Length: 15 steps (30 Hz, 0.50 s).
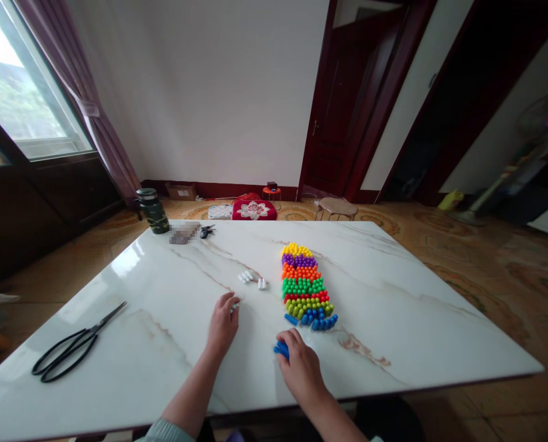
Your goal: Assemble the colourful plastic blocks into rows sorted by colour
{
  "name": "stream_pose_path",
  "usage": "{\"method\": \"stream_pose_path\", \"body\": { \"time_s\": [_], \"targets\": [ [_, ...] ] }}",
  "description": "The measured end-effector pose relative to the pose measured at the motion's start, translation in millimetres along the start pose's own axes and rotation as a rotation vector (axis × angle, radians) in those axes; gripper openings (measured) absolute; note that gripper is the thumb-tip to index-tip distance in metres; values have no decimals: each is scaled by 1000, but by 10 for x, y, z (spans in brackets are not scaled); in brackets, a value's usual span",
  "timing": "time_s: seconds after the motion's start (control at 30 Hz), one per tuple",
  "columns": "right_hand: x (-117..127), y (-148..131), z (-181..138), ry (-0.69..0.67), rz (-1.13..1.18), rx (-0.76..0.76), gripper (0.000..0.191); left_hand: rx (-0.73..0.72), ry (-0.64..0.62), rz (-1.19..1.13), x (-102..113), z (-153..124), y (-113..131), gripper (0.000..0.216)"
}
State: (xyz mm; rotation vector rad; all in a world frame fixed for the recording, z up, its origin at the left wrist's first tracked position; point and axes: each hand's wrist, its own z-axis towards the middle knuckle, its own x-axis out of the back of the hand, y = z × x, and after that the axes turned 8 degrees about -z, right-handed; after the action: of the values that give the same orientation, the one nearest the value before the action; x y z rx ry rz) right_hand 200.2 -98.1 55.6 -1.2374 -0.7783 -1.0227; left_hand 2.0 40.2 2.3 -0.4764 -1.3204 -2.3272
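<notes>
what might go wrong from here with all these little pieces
The blue pieces at the right hand could slip and scatter on the smooth-looking table.
That hand is close to the blue cluster at the near end of the coloured rows, so a nudge might disarrange them.
The left hand might knock the loose white pieces just beyond it.

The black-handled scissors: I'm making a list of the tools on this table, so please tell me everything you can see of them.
The scissors have two large black looped handles and dark, metal-looking blades tapering to a point. The blades look shut. They lie flat on the left part of the white, veined tabletop, loops nearer the camera, tip pointing away and rightward. Only the tabletop appears to touch them.
</notes>
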Motion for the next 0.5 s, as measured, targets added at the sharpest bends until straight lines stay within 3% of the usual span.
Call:
{"method": "stream_pose_path", "body": {
  "time_s": [0.13,0.3,0.4,0.5],
  "targets": [
    [30,-9,107,-46,-76,-2,47,-3,-18,12,13,0,9,26],
    [40,-46,171,-150,-164,-14,40,-13,-29,36,21,9,18,25],
    [76,-38,183,-117,-145,-19,40,-17,-28,46,13,10,5,25],
    [142,59,149,-3,21,-59,19,-33,-33,76,19,7,1,26]
  ]
}}
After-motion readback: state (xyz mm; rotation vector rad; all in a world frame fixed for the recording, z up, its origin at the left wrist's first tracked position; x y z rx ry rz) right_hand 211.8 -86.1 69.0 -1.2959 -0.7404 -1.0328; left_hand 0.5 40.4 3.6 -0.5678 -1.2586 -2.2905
